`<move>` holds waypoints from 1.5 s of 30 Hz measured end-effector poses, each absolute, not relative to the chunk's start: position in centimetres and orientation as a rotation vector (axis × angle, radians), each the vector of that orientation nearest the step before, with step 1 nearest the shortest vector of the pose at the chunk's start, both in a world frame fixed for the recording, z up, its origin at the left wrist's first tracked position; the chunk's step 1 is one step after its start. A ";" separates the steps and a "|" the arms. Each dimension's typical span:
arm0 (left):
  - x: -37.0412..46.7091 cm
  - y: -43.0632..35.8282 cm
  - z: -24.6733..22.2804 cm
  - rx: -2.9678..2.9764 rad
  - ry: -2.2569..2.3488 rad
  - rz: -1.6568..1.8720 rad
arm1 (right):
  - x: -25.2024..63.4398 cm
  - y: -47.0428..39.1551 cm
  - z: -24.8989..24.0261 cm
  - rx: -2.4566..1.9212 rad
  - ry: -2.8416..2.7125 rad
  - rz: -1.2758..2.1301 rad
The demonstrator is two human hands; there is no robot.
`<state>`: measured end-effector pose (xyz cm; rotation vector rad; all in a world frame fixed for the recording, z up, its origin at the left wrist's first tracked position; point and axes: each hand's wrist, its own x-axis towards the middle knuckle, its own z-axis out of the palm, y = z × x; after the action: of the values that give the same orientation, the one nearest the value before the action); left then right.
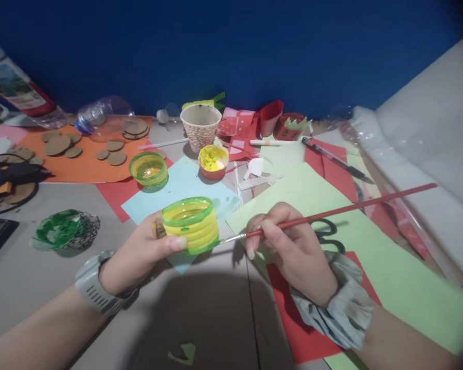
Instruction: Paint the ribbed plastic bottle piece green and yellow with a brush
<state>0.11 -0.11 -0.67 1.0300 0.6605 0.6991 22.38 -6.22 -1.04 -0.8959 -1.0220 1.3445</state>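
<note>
Yellow cup, green rims; red brush handle; orange sheet; blue backdrop

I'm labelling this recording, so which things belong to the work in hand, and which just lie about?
In the work: left hand holding the painted container; right hand holding the paintbrush, tip at its lower edge; probably green paint and yellow paint.

Lying about: scissors, black pen, cardboard discs, clear bottle.

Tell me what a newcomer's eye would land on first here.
Probably the bright yellow cup with green rims, held in the left hand near the centre. Next, the long red paintbrush slanting from the right hand, its tip at the cup's lower rim. Behind, the plain deep-blue backdrop spans the view.
</note>
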 end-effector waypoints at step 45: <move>0.0 0.0 -1.5 1.099 0.687 0.677 | 22.6 -6.2 -0.8 -0.799 -1.007 1.518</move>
<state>-0.04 0.05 -1.51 1.0985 0.6875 0.6766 22.58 -6.25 -0.77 -0.7989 -1.0072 1.5177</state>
